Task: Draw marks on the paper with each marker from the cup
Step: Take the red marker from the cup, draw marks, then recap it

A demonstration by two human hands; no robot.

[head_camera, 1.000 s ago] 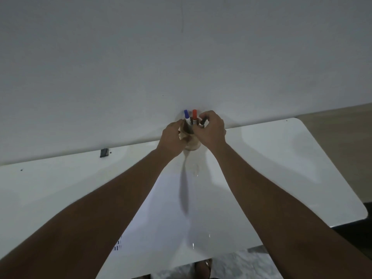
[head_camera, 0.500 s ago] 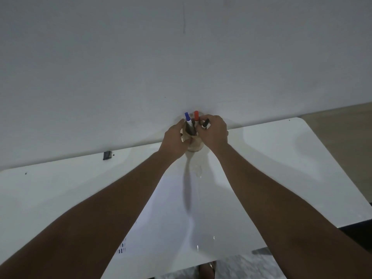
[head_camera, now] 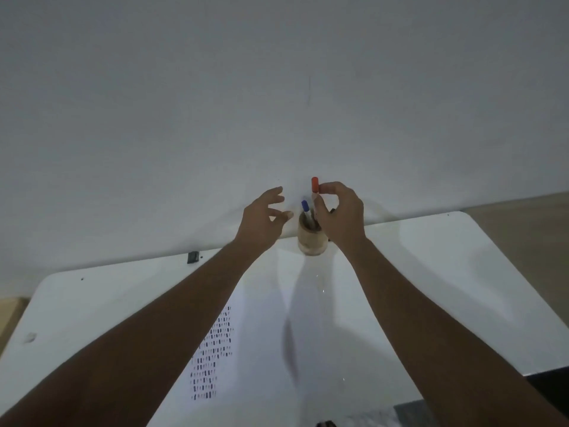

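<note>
A small wooden cup (head_camera: 311,238) stands at the far edge of the white table (head_camera: 462,272), against the wall. A blue-capped marker (head_camera: 305,210) leans inside it. My right hand (head_camera: 340,212) pinches a red-capped marker (head_camera: 314,185) and holds it raised above the cup's rim. A black marker is mostly hidden behind that hand. My left hand (head_camera: 261,217) hovers just left of the cup with fingers spread, touching nothing. The white paper (head_camera: 261,349) lies on the table between my forearms, with rows of short dark marks (head_camera: 212,359) along its left side.
A small black clip-like object (head_camera: 193,257) sits at the table's back edge to the left. A plain white wall (head_camera: 277,103) rises right behind the cup. Wood-coloured floor shows past the table's right and left corners.
My left hand has let go of the cup and opened. My right hand has lifted the red marker up out of the cup. The view has tilted down, showing more of the paper.
</note>
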